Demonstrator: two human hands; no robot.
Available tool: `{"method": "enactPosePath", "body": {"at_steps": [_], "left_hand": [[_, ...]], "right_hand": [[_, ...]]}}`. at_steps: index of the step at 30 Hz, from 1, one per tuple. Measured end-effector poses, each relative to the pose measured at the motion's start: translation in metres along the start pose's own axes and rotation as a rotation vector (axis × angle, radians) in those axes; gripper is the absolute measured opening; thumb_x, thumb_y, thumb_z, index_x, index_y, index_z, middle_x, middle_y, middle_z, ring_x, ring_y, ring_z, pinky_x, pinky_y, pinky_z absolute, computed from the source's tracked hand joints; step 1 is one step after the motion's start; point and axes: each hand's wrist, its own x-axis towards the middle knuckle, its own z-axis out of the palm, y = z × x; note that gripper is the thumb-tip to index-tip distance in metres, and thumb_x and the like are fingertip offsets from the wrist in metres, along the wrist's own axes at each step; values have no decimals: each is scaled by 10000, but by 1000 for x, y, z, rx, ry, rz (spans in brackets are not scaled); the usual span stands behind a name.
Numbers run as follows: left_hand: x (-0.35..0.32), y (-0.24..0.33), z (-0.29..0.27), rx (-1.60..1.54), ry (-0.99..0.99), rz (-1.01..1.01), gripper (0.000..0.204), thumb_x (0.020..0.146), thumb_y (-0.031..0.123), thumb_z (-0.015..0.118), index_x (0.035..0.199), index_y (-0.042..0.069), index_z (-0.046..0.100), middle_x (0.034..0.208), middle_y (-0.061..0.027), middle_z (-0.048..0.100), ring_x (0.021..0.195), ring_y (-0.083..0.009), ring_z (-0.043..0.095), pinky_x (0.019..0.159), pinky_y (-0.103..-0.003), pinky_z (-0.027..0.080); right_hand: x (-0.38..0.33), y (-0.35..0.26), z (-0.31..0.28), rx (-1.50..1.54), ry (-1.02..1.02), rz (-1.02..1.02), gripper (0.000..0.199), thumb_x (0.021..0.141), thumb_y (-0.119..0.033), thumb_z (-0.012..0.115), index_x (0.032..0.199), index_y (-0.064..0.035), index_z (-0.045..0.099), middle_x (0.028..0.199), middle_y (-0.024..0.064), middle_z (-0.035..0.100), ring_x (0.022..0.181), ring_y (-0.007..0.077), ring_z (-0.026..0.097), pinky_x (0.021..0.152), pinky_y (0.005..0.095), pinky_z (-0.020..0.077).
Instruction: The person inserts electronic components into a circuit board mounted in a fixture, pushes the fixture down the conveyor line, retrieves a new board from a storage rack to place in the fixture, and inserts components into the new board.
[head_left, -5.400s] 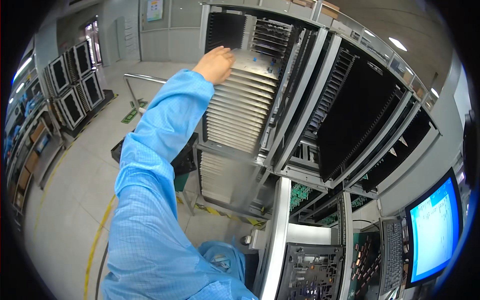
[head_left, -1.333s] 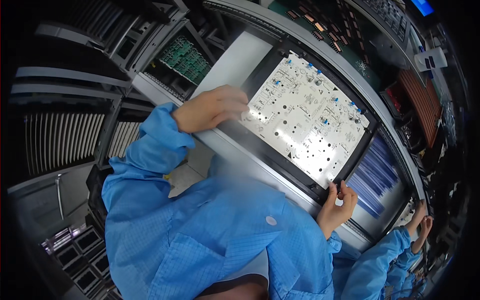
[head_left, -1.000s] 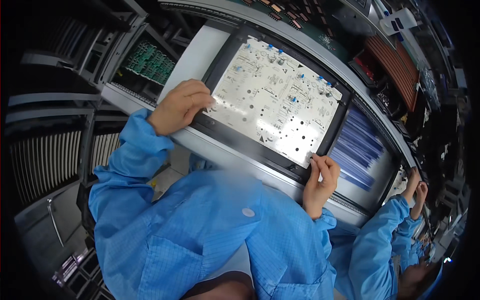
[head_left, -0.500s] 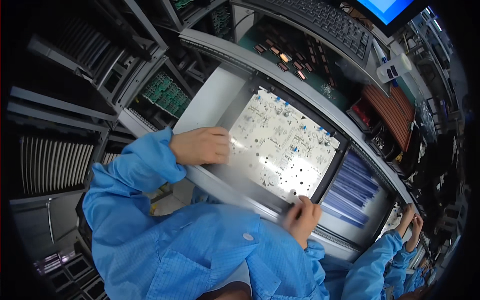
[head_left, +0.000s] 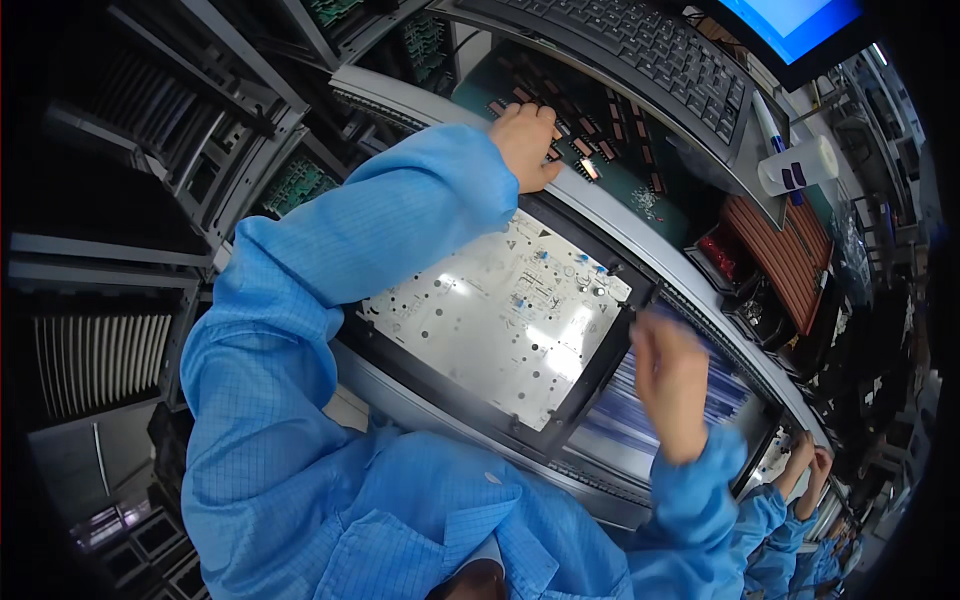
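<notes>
A white printed circuit board (head_left: pixel 470 335) with small blue parts near its far edge lies in a dark frame (head_left: pixel 410 352) between the conveyor rails. My left arm crosses over its far left part and hides some of it. Beyond the far rail, my left hand (head_left: pixel 527 148) rests among black and copper-coloured chips (head_left: pixel 584 147) on a green mat (head_left: pixel 625 193), thumb and fingers apart. Nothing shows as held in it. My right hand (head_left: pixel 672 380) is raised over the conveyor, right of the board, its fingers smeared by motion.
A keyboard (head_left: pixel 640 50) and a lit screen (head_left: pixel 790 30) stand behind the mat. To the right are a white roll (head_left: pixel 800 165) and a brown ribbed stack (head_left: pixel 780 255). Racks with green boards (head_left: pixel 300 185) stand left. Another person's hands (head_left: pixel 808 465) work further along the line.
My left hand has left the board's left edge and reached across to the chips. My right hand has risen from the near edge toward the far right. The board and frame now sit lower left in view.
</notes>
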Motion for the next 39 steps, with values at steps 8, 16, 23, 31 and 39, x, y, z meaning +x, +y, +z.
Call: {"method": "enactPosePath", "body": {"at_steps": [8, 16, 23, 31, 39], "left_hand": [[-43, 3, -41, -432, -10, 22, 299, 795, 164, 686, 1013, 10, 549, 879, -132, 641, 878, -275, 617, 779, -363, 481], [-174, -17, -69, -642, -350, 333, 313, 806, 88, 720, 1091, 39, 601, 1108, -103, 594, 1064, -275, 540, 937, -385, 443], [-204, -21, -47, -591, -311, 398, 309, 782, 56, 724, 1074, 28, 625, 1121, -100, 589, 1096, -297, 541, 947, -382, 454], [-205, -25, -37, -580, -305, 404, 302, 771, 41, 730, 1058, 25, 637, 1108, -94, 599, 1071, -287, 563, 922, -373, 477], [-206, -27, -24, -563, -267, 499, 269, 810, 79, 688, 1059, 67, 588, 1133, -112, 586, 1088, -334, 560, 906, -395, 494]], "right_hand": [[168, 54, 51, 107, -76, -513, 419, 691, 153, 565, 1065, -36, 586, 1148, 139, 594, 1079, 347, 549, 926, 383, 464], [182, 63, 55, 153, -163, -548, 373, 719, 133, 613, 1054, -29, 577, 1072, 134, 586, 1032, 331, 572, 862, 358, 489], [137, 15, 20, 116, 71, -524, 350, 778, 71, 634, 1108, -17, 556, 1065, 137, 562, 965, 306, 574, 828, 339, 482], [-9, -13, -9, 507, 167, -150, 387, 825, 22, 646, 1174, 9, 478, 1204, 192, 479, 1059, 278, 545, 857, 361, 488], [-90, -27, 13, 673, 245, 145, 300, 832, 2, 650, 1087, 23, 492, 1172, 189, 455, 1058, 296, 548, 869, 382, 498]]}}
